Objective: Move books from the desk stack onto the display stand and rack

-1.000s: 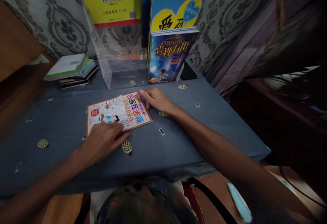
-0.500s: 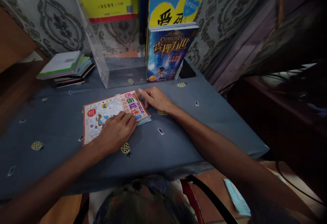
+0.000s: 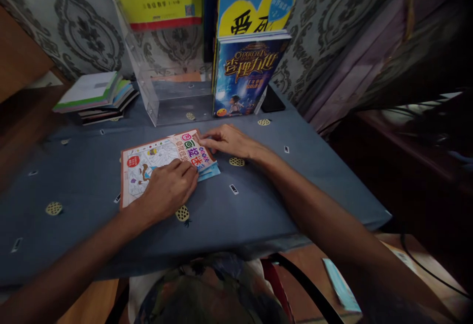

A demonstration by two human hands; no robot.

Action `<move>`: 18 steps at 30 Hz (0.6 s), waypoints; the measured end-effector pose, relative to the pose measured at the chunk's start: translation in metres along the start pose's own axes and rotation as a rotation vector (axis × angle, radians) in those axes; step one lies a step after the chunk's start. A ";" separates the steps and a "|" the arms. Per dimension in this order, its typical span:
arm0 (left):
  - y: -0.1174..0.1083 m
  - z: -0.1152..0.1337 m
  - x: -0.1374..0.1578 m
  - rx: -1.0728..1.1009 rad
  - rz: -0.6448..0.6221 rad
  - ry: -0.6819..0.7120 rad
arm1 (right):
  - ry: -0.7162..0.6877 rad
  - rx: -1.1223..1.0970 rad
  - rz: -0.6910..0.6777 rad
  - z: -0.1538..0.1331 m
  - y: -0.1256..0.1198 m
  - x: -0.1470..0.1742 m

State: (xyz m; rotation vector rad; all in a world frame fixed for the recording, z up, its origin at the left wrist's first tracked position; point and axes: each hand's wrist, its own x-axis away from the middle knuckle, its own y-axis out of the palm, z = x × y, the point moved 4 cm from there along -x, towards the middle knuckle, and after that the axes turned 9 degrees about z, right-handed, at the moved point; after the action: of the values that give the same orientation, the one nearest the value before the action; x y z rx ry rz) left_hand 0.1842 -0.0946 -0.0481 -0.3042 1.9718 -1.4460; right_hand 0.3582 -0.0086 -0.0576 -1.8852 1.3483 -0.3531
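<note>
A home study corner is showing: a pineapple-print tablecloth (image 3: pixel 258 205) is lying spread, patterned wallpaper (image 3: pixel 88 23) is rising behind, and children's books (image 3: pixel 253 75) are standing in a clear rack (image 3: pixel 177 110).

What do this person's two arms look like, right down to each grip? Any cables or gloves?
The left grip and right grip are plain human hands, with no gloves, rings or cables visible. The forearms show no sleeves, watch or markings. Below the table edge is a dark patterned garment.
</note>
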 end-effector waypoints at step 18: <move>0.007 -0.088 0.051 0.022 -0.090 -0.269 | -0.162 0.415 -0.212 -0.006 0.010 0.011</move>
State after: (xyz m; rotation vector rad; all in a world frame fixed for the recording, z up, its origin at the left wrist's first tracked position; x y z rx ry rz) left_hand 0.0916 -0.0535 -0.0595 -0.5535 1.7432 -1.4011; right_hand 0.3522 -0.0225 -0.0627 -1.6658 0.8888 -0.5307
